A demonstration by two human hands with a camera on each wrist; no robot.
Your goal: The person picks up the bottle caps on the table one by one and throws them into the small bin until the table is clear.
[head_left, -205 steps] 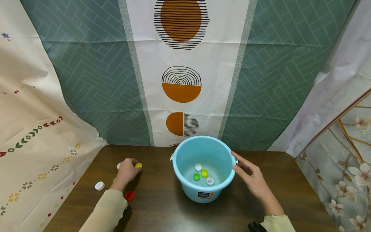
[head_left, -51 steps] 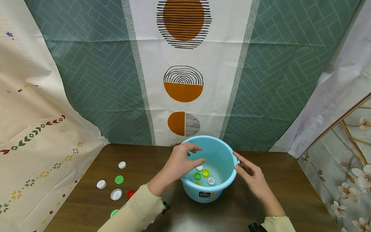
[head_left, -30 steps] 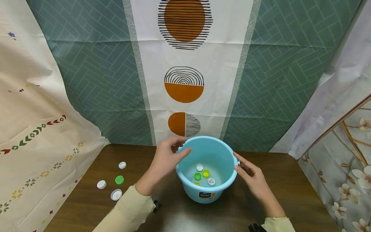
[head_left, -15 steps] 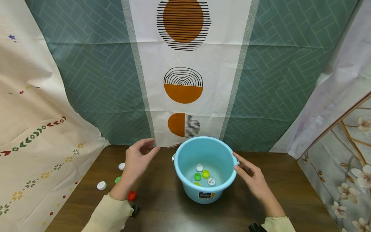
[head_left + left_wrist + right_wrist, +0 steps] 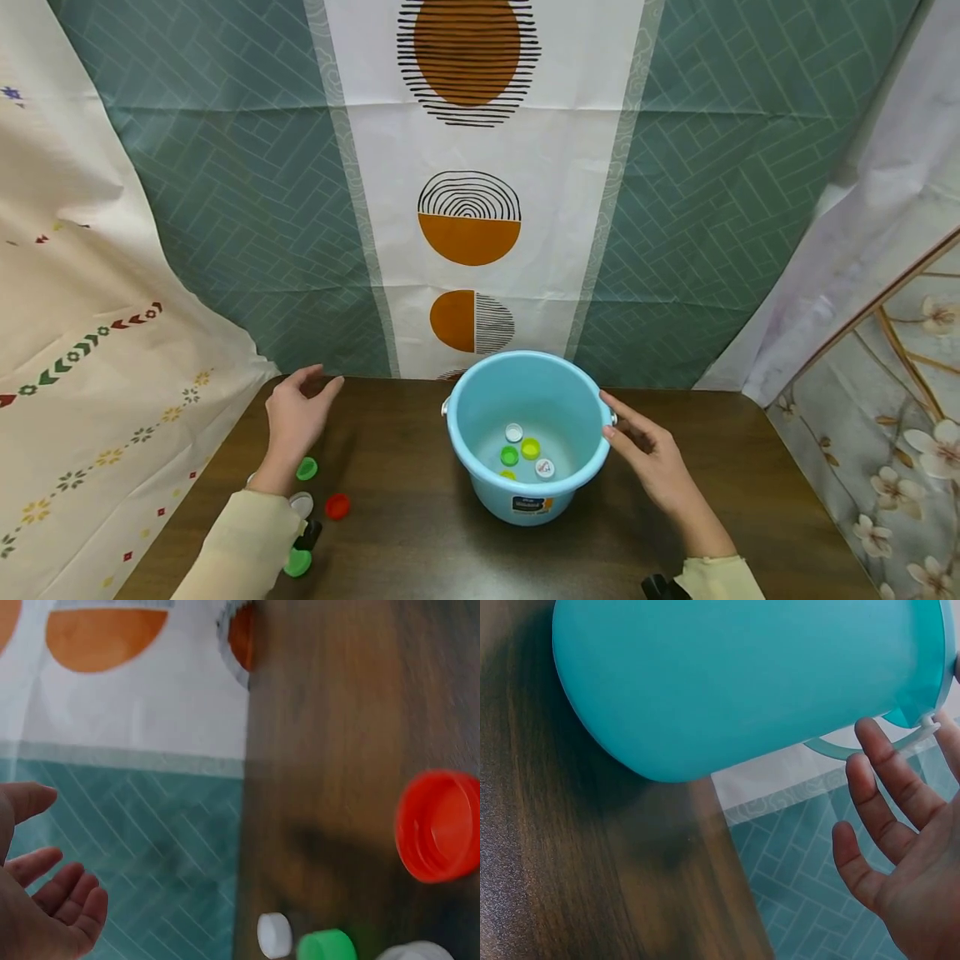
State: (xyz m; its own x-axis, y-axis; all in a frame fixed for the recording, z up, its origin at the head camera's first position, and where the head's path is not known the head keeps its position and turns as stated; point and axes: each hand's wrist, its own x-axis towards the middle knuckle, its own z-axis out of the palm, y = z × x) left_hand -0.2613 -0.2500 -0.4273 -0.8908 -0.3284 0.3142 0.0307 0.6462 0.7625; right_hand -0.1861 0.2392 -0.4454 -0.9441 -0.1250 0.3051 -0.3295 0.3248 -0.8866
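Observation:
My left hand [image 5: 294, 423] hovers above the table's back left with thumb and fingers apart, holding nothing. Around and below its wrist lie bottle caps: a green cap [image 5: 307, 468], a red cap [image 5: 337, 506], a white cap [image 5: 302, 503] partly behind the cuff, and another green cap nearer the front. The left wrist view shows the red cap [image 5: 439, 825] hollow side up. A light blue bucket [image 5: 480, 471] stands mid-table with several white, yellow and green caps inside. My right hand [image 5: 654, 458] touches its right rim beside the handle joint, fingers fairly straight; the other fingers [image 5: 870, 795] spread loosely.
The brown wooden table [image 5: 405, 550] ends at a hanging patterned cloth [image 5: 480, 142] just behind the bucket. Cream cloth [image 5: 90, 350] hangs along the left side and floral fabric [image 5: 892, 467] along the right. The bucket's white handle [image 5: 922, 735] hangs at its side.
A yellow cap that my left hand held on the table earlier is now in the bucket. The left hand has moved from over the bucket back left, empty. My right hand stays at the rim.

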